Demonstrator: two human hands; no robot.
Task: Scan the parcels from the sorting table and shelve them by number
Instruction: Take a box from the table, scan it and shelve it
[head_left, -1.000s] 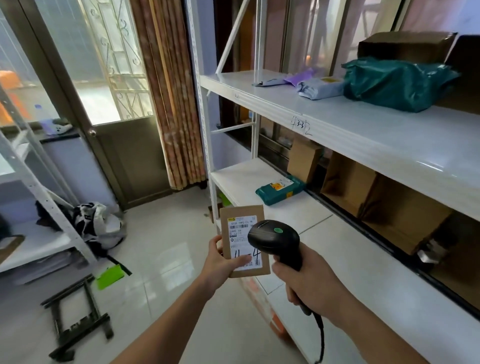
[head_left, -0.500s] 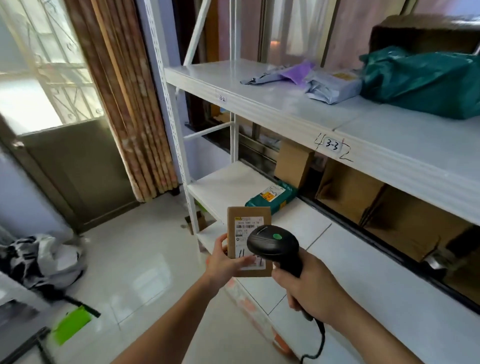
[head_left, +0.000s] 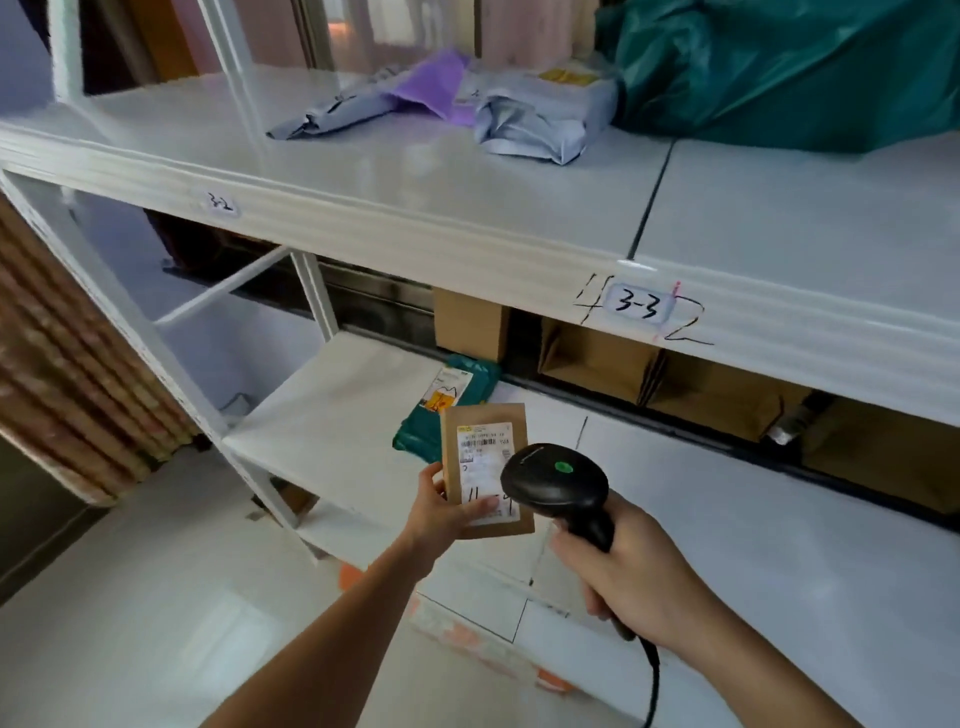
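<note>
My left hand (head_left: 441, 514) grips a small brown cardboard parcel (head_left: 485, 431) upright, its white label with a barcode and handwritten digits facing me. My right hand (head_left: 634, 577) holds the handle of a black barcode scanner (head_left: 556, 480) with a green dot on top; the scanner head overlaps the parcel's lower right corner. Both are in front of the white shelving unit (head_left: 415, 223), below a shelf edge with a tag reading 3-3 (head_left: 639, 306) and a blurred tag (head_left: 221, 203) further left.
The upper shelf carries grey (head_left: 540, 122) and purple (head_left: 431, 85) mailer bags and a large green bag (head_left: 789, 73). On the lower shelf lie a green parcel (head_left: 452, 395) and cardboard boxes (head_left: 597, 358) at the back. A curtain (head_left: 62, 364) hangs left; white floor tiles (head_left: 156, 597) lie below.
The view has swung right and closer to the shelves; the door and floor clutter have left the frame. Both hands keep their hold on the parcel and scanner.
</note>
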